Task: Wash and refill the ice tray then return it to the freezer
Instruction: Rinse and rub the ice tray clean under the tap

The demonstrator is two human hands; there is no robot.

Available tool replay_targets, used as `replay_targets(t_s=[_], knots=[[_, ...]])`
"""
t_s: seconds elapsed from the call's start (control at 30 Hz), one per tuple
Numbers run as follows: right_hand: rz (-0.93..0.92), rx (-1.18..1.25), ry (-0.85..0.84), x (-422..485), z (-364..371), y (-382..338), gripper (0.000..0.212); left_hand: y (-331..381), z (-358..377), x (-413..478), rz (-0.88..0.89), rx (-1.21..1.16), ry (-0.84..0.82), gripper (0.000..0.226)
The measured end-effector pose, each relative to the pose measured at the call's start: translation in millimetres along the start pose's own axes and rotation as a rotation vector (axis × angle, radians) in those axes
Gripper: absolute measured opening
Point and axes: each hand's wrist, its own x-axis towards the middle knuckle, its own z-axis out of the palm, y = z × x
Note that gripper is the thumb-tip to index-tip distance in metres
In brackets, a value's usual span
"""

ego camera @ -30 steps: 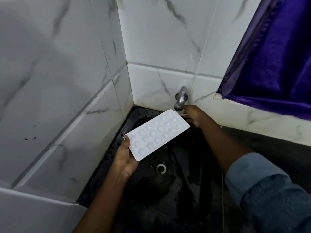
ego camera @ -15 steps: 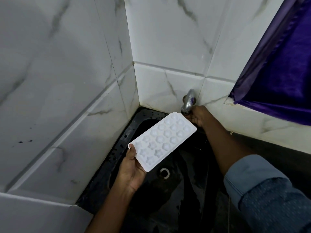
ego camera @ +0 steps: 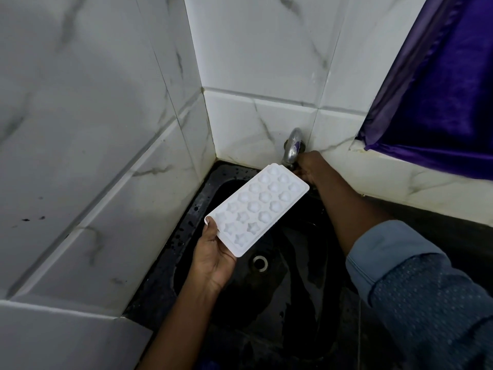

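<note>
A white ice tray (ego camera: pixel 257 208) with star and round moulds is held tilted over the black sink (ego camera: pixel 192 222), its far end just under the metal tap (ego camera: pixel 292 148). My left hand (ego camera: pixel 213 252) grips the tray's near corner, thumb on the rim. My right hand (ego camera: pixel 310 168) reaches behind the tray's far end and its fingers curl around the tap's handle on the right side. I see no water flowing from the tap.
White marble-look tiled walls (ego camera: pixel 106 156) close in on the left and behind the sink. The sink drain (ego camera: pixel 259 262) lies below the tray. A purple curtain (ego camera: pixel 437 97) hangs at the upper right above a tiled ledge (ego camera: pixel 426 188).
The view shifted slightly, so tray, tap and hands sit further right and lower in the frame. The tray stays under the tap in my left hand; my right hand stays on the tap.
</note>
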Motion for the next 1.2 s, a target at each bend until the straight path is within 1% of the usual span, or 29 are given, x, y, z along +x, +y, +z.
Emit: replay_targets(t_s=[0.07,0.13,0.17,0.3,0.53,0.63,0.73,0.83,0.9,0.93,1.0,1.07,1.1,1.2], knots=[[-0.008,-0.022,0.022,-6,2,-3,0.032,0,1,-2,0.005,-0.003,0.003,0.058],[-0.014,-0.07,0.035,-13,4,-7,0.021,0,1,-2,0.006,-0.005,-0.001,0.058],[-0.012,-0.088,0.039,-14,5,-8,0.019,0,1,-2,0.007,-0.005,-0.003,0.058],[-0.004,-0.131,0.067,-11,7,-10,0.03,2,0,-3,0.008,-0.011,-0.006,0.057],[-0.005,-0.204,0.101,-15,8,-11,0.03,4,-1,-4,-0.003,0.002,-0.012,0.056],[-0.018,-0.248,0.115,-14,7,-12,0.022,6,-1,-2,-0.008,0.006,-0.017,0.056],[-0.019,-0.227,0.102,-15,6,-12,0.009,7,0,0,-0.012,0.008,-0.024,0.056],[-0.03,-0.223,0.092,-19,2,-11,0.013,7,-1,2,-0.018,0.019,-0.037,0.057],[-0.018,-0.189,0.046,-22,-1,-9,0.011,7,0,3,-0.02,0.027,-0.039,0.057],[-0.001,-0.168,0.032,-24,-4,-7,0.014,7,1,4,-0.023,0.027,-0.042,0.056],[0.038,-0.13,0.021,-22,-11,-1,0.03,8,1,5,-0.028,0.035,-0.048,0.056],[0.033,-0.153,0.023,-24,-23,8,0.049,8,0,7,-0.037,0.045,-0.04,0.055],[0.017,-0.185,0.026,-31,-29,13,0.052,8,0,8,-0.042,0.053,-0.031,0.055],[-0.026,-0.241,-0.023,-55,-48,35,0.044,8,0,13,-0.054,0.098,-0.001,0.057]])
